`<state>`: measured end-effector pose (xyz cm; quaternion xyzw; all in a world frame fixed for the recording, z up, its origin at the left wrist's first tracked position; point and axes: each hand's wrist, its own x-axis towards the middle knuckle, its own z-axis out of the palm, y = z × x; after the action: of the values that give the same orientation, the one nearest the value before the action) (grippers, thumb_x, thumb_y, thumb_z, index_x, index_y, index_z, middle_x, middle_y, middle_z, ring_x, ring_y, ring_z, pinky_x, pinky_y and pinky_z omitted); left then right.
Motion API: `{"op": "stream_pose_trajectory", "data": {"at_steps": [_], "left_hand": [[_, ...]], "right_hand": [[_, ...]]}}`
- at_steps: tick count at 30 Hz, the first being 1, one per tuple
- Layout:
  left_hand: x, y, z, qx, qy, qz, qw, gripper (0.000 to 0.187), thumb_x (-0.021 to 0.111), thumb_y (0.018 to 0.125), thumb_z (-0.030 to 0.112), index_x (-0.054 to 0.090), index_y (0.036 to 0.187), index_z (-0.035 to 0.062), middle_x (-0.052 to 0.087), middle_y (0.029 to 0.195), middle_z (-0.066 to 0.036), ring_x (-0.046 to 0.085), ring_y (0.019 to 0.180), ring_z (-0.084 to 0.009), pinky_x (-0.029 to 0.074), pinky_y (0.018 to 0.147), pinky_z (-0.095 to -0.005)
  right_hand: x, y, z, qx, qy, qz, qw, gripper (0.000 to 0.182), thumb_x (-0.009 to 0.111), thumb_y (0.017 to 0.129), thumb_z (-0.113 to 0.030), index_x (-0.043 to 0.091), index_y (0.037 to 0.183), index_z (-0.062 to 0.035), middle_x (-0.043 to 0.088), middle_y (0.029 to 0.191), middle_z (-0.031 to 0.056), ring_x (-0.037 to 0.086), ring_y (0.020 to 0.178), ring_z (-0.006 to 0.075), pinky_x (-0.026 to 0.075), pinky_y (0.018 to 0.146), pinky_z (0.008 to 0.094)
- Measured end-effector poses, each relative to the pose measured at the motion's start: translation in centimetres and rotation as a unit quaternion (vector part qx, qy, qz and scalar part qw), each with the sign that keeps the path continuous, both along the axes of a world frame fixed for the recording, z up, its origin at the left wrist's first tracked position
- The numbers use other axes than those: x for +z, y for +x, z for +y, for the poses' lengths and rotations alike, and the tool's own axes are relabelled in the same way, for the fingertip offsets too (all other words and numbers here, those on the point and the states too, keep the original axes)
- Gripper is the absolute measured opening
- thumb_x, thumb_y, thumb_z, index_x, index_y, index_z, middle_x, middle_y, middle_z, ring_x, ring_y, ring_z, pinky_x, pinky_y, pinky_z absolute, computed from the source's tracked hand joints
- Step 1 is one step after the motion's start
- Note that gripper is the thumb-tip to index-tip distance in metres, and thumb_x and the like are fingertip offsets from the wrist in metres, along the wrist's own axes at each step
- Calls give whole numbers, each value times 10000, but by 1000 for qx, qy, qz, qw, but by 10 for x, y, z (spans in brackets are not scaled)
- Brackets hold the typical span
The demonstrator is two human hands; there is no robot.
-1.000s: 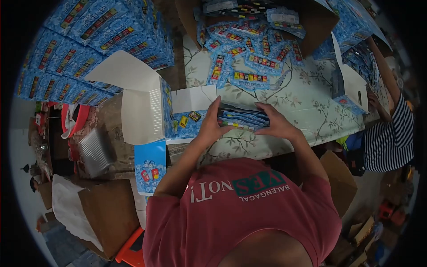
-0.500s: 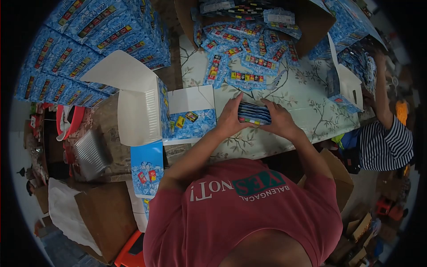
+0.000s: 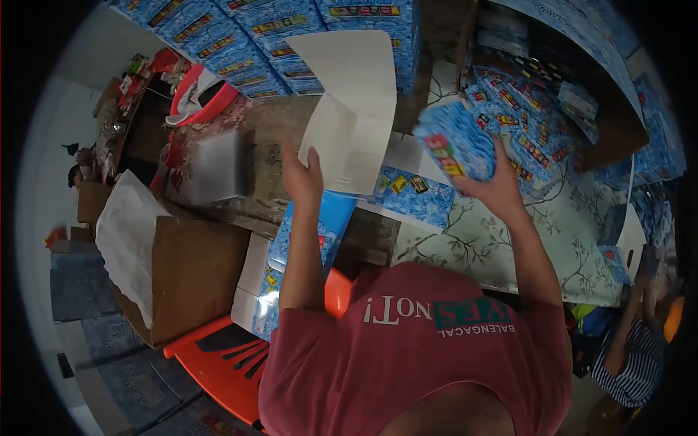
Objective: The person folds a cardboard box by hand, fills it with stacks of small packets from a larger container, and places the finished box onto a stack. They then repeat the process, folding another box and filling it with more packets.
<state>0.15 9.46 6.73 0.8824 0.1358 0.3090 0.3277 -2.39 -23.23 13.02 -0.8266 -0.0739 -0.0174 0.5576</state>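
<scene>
My right hand grips a stack of blue sachets, held up above the table with its fanned edges facing upward. The top sachet carries a strip of small red and yellow pictures. Beside an open display box, white inside, my left hand is raised with thumb and fingers apart and nothing in it. Whether it touches the box wall cannot be made out. A blue printed flap hangs from the box toward my left forearm. Flat printed card lies between the box and my right hand.
Loose sachets spill from a large brown carton at the back right. Stacked blue boxes stand behind. A brown carton and a red chair are at left. A co-worker in a striped shirt is at far right.
Both hands held the sachet stack over the table; now only my right hand has it, lifted. My left hand let go and moved left to the box. The view has swung left.
</scene>
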Motion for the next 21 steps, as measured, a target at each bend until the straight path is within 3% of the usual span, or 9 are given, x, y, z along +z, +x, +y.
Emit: {"op": "stream_pose_trajectory", "data": {"at_steps": [1, 3, 7, 9, 10, 12, 13, 16, 21], "left_hand": [[-3, -2, 11, 3, 3, -4, 1000, 387, 558, 896, 187, 529, 1193, -59, 593, 1140, -198, 574, 1033, -268, 434, 878, -317], [-4, -9, 27, -106, -250, 195, 942, 374, 525, 918, 203, 558, 1150, -89, 631, 1033, -136, 563, 943, -169, 433, 824, -283], [-13, -22, 3, -91, -384, 63, 917, 379, 523, 923, 216, 574, 1103, -114, 635, 956, -79, 533, 888, -109, 430, 783, -256], [-22, -21, 5, -96, -402, 49, 909, 371, 516, 928, 213, 576, 1103, -109, 635, 959, -76, 533, 891, -108, 428, 781, -252], [-27, -20, 5, -103, -416, 38, 903, 364, 509, 933, 209, 578, 1104, -105, 635, 962, -73, 533, 893, -106, 427, 779, -247], [-35, -20, 3, -109, -386, 39, 915, 369, 498, 940, 216, 570, 1132, -90, 641, 974, -97, 545, 891, -116, 438, 788, -263], [-37, -20, 4, -117, -347, 38, 930, 376, 487, 947, 223, 563, 1161, -76, 648, 987, -121, 556, 889, -126, 448, 798, -279], [-42, -20, 4, -103, -343, 46, 933, 381, 470, 953, 221, 546, 1180, -75, 645, 982, -136, 560, 886, -137, 450, 795, -281], [-49, -14, -7, -118, -379, 30, 918, 368, 448, 957, 195, 517, 1204, -69, 629, 1011, -121, 560, 898, -154, 452, 776, -285]], "right_hand": [[12, 13, 29, 26, 42, -21, 999, 816, 797, 646, -149, 333, 1309, -44, 579, 1076, 121, 615, 899, 212, 517, 762, 335], [19, 40, 81, 74, 20, -27, 997, 798, 798, 657, -167, 341, 1303, -63, 582, 1061, 140, 606, 958, 231, 505, 796, 362], [-1, 75, 134, 163, -128, -18, 978, 779, 774, 688, -239, 337, 1315, -86, 582, 1066, 186, 615, 951, 282, 504, 774, 381], [-30, 84, 141, 244, -304, -130, 912, 807, 762, 666, -349, 348, 1286, -40, 589, 1017, 214, 601, 934, 362, 485, 758, 423], [-37, 85, 144, 247, -310, -129, 909, 807, 762, 666, -349, 348, 1286, -40, 589, 1017, 214, 601, 934, 362, 485, 758, 423], [-47, 83, 152, 357, -454, 0, 816, 857, 752, 668, -428, 334, 1300, -27, 592, 1032, 220, 596, 957, 364, 480, 780, 417], [-22, 83, 154, 403, -444, 63, 797, 875, 655, 731, -558, 329, 1308, 13, 592, 1057, 250, 584, 988, 385, 472, 809, 415], [-33, 103, 168, 399, -370, 156, 824, 858, 548, 789, -626, 338, 1337, 1, 564, 1125, 263, 572, 992, 402, 458, 839, 422], [-81, 117, 195, 417, -320, 151, 837, 853, 477, 816, -649, 426, 1256, 80, 493, 1198, 327, 532, 1067, 405, 423, 911, 411]]}}
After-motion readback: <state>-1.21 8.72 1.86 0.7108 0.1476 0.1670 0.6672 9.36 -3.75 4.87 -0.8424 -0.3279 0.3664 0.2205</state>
